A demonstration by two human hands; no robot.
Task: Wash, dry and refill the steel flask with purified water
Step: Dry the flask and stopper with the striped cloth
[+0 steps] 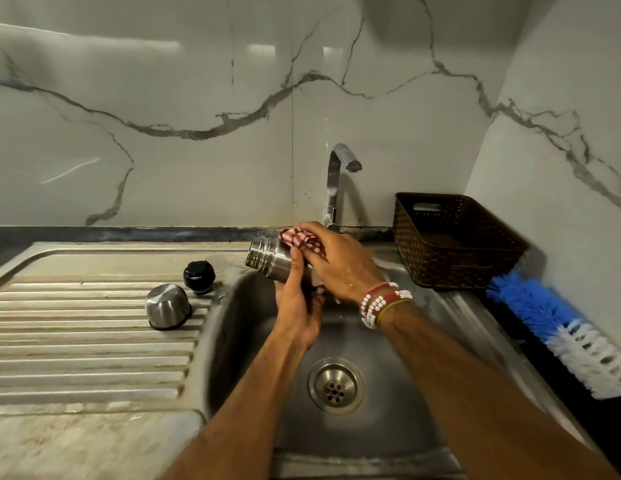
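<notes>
left hand (297, 306) gripping the steel flask (267, 259) over the sink (388, 427), mouth aimed at 10 o'clock, right hand (340, 263) clutching a checked cloth (302, 240) onto it

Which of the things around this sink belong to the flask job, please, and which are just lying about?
In the job: steel flask, checked cloth, steel cup, black stopper, tap.
Lying about: brown basket, blue-and-white brush, untouched just now.

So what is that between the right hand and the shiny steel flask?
A red-and-white checked cloth, which the right hand presses on the steel flask; the head view shows it.
</notes>
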